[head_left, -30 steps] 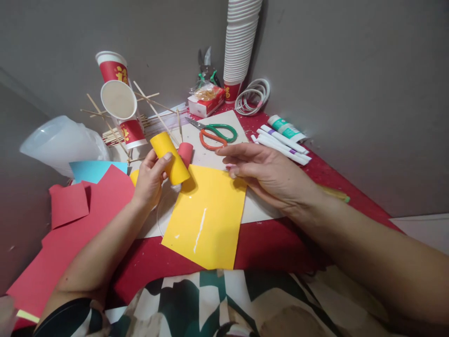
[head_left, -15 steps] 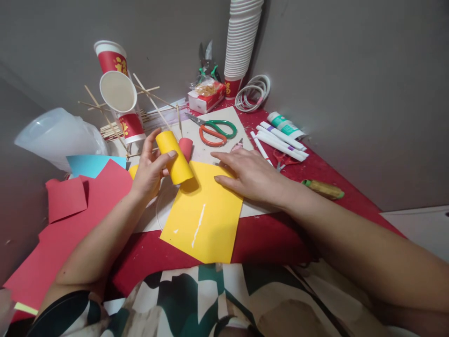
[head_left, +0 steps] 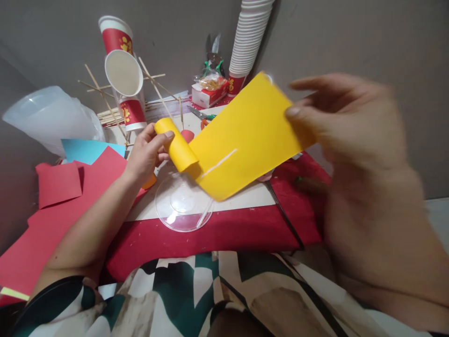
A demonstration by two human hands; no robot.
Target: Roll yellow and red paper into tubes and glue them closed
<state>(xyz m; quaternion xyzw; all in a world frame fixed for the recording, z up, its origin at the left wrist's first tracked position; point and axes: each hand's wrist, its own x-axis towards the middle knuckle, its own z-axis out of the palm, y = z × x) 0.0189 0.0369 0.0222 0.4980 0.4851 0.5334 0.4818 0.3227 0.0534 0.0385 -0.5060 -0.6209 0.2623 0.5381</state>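
Note:
My left hand (head_left: pixel 145 152) grips a yellow paper roll (head_left: pixel 176 145) above the red table. My right hand (head_left: pixel 345 119), blurred by motion, pinches the far corner of a yellow paper sheet (head_left: pixel 242 138) with a white glue streak and holds it up in the air. The sheet's lower edge meets the roll. Beneath them a clear plastic disc (head_left: pixel 184 203) lies on the beige mat (head_left: pixel 242 199). A small red roll (head_left: pixel 188 135) peeks out behind the yellow roll.
Red paper sheets (head_left: pixel 59 206) and a blue sheet (head_left: pixel 87 150) lie left. Red-and-white paper cups on wooden sticks (head_left: pixel 124 84) stand at the back, beside a tall cup stack (head_left: pixel 249 42), a small box (head_left: pixel 209 91) and scissors (head_left: pixel 198 114). Grey walls close in behind.
My right hand picked the yellow sheet up off the mat and lifted it to the right, uncovering the clear disc. The left hand kept hold of the yellow roll.

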